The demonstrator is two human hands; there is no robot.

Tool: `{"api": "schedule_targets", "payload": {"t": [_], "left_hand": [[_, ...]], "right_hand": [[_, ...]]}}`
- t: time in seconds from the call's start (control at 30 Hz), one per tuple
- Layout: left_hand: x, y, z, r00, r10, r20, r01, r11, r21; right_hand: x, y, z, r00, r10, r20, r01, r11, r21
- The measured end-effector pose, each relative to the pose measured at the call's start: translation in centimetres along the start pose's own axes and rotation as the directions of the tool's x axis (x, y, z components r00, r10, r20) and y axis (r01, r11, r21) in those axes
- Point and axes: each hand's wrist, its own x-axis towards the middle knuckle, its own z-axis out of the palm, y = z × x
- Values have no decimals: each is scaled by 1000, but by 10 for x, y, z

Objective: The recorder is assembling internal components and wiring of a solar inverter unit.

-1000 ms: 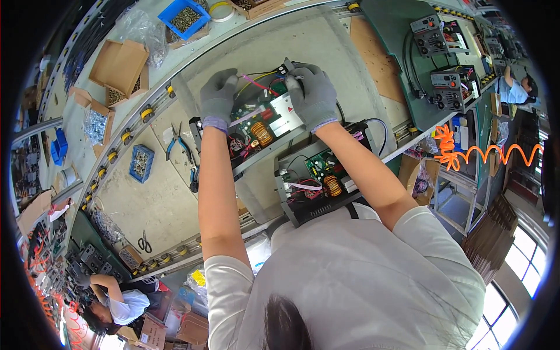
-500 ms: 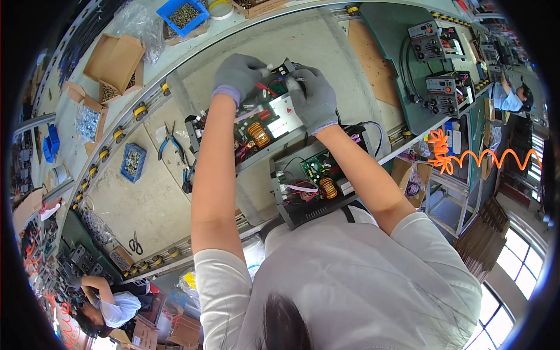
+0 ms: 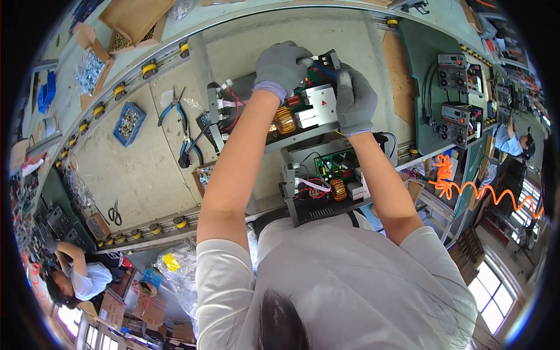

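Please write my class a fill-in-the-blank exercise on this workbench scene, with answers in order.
The left hand and right hand wear fabric gloves coloured ____.
The silver metal plate bears a red mark shaped like a ____.
The blue rectangular tray lies to the ____ of the blue-handled metal pliers.
The orange coiled hose is on the picture's ____ side.
Missing words: grey; triangle; left; right.

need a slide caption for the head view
Grey-gloved left hand and right hand at an open electronics unit, a second open unit on the near side.
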Motion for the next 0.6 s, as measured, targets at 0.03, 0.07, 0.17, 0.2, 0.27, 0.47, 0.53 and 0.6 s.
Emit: {"api": "schedule_targets", "payload": {"t": [0.03, 0.07, 0.17, 0.2, 0.27, 0.47, 0.53, 0.6], "left_hand": [[0, -2, 0, 1000, 15, -7, -15, 1000, 23], [-1, -3, 1, 999, 33, -10, -32, 998, 45], [-2, 0, 4, 996, 76, -45, -73, 994, 77], [-2, 2, 4, 996, 73, -45, -70, 995, 72], [-2, 5, 5, 990, 120, -77, -110, 986, 128], [-2, 11, 4, 991, 132, -28, -125, 974, 187], [2, 15, 6, 988, 150, -22, -141, 964, 226], [6, 18, 10, 986, 166, -18, -155, 952, 265]], "right_hand": [[-1, -2, 2, 1000, -14, -6, 14, 1000, 7], [-1, 0, 2, 1000, -17, 6, 17, 1000, 4], [-1, 3, 3, 999, -44, -9, 44, 999, 24], [0, 1, 2, 999, -34, -6, 34, 999, 6], [0, 0, 1, 1000, -23, -4, 23, 1000, -15], [0, 4, 3, 999, -25, -21, 25, 1000, 6], [1, 1, 2, 999, 42, -6, -41, 997, 62], [0, -3, 0, 996, 74, 42, -76, 995, 63]]}}
